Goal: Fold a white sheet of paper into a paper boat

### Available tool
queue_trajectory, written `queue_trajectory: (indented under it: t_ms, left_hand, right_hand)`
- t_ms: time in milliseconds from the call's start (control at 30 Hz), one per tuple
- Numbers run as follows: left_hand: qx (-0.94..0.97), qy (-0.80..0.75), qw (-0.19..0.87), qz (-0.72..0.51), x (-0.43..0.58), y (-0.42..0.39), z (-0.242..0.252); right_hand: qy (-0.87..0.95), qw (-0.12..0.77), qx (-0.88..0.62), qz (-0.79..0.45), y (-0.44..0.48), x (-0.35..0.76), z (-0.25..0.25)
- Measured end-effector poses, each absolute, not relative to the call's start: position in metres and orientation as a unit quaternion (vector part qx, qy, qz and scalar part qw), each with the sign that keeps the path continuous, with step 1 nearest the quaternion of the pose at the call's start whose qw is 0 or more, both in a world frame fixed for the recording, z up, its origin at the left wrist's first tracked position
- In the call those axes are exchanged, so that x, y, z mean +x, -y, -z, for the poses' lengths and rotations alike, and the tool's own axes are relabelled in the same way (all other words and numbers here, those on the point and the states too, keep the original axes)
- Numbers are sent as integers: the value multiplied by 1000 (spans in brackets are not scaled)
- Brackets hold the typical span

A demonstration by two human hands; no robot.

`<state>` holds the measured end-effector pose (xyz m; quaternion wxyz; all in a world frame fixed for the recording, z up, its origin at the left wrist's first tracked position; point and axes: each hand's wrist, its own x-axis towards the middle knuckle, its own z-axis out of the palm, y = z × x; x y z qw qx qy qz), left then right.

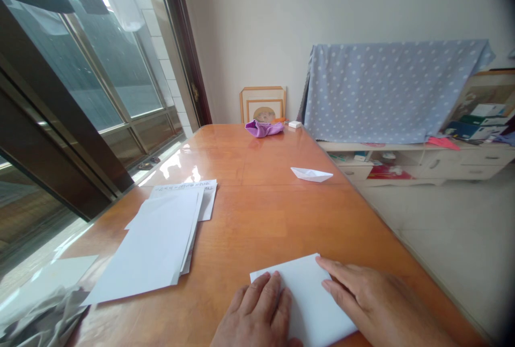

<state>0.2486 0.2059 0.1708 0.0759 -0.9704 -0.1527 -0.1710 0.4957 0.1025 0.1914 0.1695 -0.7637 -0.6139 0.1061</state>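
Observation:
A folded sheet of white paper (303,296) lies on the orange wooden table (257,229) at the near edge. My left hand (257,312) rests flat on its left side, and my right hand (362,298) presses on its right side with the fingers stretched across the top corner. Neither hand lifts the sheet. To the left sits a loose pile of white paper sheets (156,245), the one beneath showing printed lines. A small white paper boat (311,174) lies farther up the table, out of reach of both hands.
A crumpled purple cloth (263,128) and a small white box (295,124) sit at the far end of the table, before a framed picture (263,104). A window (108,73) runs along the left. A low white cabinet (418,162) under a dotted blue cloth (386,92) stands right.

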Motion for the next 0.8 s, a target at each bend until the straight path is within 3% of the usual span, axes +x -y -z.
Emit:
queue_trajectory:
  t_ms: [300, 800]
  left_hand:
    - [-956, 213, 67, 190, 256, -199, -144]
    - [-968, 210, 51, 125, 251, -195, -177]
  right_hand:
    - [574, 189, -787, -121, -110, 498, -196]
    - [588, 148, -787, -115, -106, 501, -187]
